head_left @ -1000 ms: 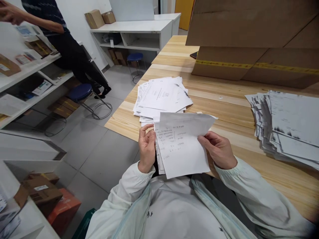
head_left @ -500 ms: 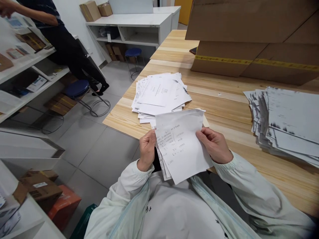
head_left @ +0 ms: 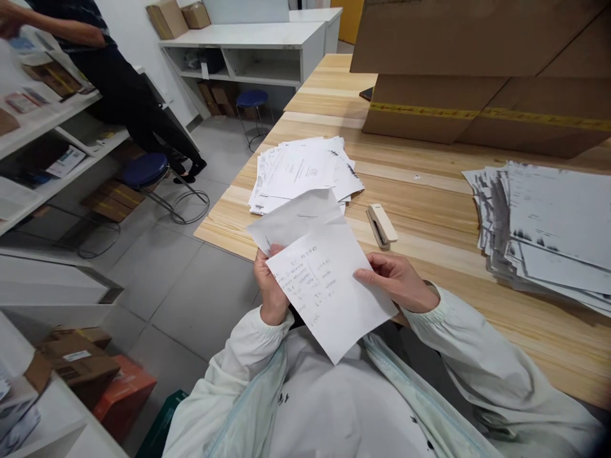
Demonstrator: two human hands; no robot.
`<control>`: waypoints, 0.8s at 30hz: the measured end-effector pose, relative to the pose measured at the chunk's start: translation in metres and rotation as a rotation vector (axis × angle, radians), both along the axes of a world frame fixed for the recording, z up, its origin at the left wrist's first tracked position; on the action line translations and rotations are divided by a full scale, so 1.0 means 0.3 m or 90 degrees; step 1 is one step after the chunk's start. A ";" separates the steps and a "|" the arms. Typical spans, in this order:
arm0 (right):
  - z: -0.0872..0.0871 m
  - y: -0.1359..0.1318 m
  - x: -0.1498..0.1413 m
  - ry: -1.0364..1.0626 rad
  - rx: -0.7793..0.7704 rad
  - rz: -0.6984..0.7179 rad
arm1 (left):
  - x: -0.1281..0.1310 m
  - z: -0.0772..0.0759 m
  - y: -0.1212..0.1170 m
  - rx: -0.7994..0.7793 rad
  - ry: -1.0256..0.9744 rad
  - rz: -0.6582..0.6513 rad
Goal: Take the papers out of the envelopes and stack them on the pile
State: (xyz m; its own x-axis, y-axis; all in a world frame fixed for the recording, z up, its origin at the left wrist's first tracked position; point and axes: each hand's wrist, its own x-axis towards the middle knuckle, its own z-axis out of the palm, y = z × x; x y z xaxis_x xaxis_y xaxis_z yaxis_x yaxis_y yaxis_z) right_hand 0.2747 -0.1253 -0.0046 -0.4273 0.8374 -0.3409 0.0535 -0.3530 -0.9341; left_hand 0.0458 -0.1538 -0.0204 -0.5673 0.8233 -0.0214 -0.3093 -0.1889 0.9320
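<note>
A handwritten sheet (head_left: pixel 334 296) and a rear sheet (head_left: pixel 296 219) were in hand at the edge of the table (head_left: pixel 429 203), neither yet laid down.
The right hand (head_left: pixel 398 280) pinched the handwritten sheet; the left hand (head_left: pixel 271 283), partly hidden, gripped the rear one. The stapler (head_left: pixel 380 226) lay unheld between the left stack (head_left: pixel 298 168) and right stack (head_left: pixel 558 216); the finished share could not be told.

Stapler (head_left: pixel 383 226) lies on table (head_left: pixel 429 203) between left paper stack (head_left: pixel 298 170) and right paper stack (head_left: pixel 558 216), boxes (head_left: pixel 468 41) behind, sheets (head_left: pixel 341 302) before it between left hand (head_left: pixel 272 285) and right hand (head_left: pixel 401 283), stool (head_left: pixel 146 170) on floor (head_left: pixel 184 280) left of table.
</note>
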 end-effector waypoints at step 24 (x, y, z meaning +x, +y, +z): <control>-0.023 -0.007 -0.002 -0.047 0.317 0.174 | -0.344 0.214 0.198 0.049 -0.132 0.045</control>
